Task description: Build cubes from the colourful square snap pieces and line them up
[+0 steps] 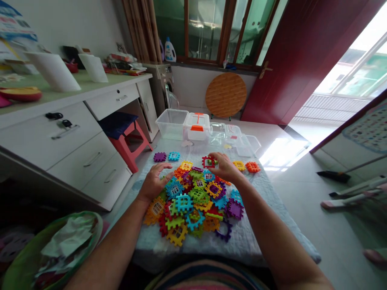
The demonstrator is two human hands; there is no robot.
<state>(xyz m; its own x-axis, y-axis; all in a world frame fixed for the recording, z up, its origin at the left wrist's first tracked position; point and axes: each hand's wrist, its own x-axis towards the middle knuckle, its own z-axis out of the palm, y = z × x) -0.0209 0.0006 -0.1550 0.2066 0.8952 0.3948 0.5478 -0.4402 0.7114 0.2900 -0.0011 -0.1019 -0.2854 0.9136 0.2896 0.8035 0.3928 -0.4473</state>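
A heap of coloured interlocking plastic tiles (193, 201) lies on a low table covered with a pale quilted cloth (242, 241). My left hand (154, 181) rests on the left edge of the heap, fingers curled over the tiles. My right hand (223, 167) is at the heap's far side, its fingers closed on a red square tile (208, 162). Loose tiles lie apart: purple (159, 156), blue (173, 156), yellow (238, 165) and orange (252, 166).
Clear plastic boxes (171, 123) and a white box with an orange latch (197, 125) stand at the table's far end. A white drawer desk (69, 137) and a red stool (127, 141) are at left. A green bag (54, 249) sits near left.
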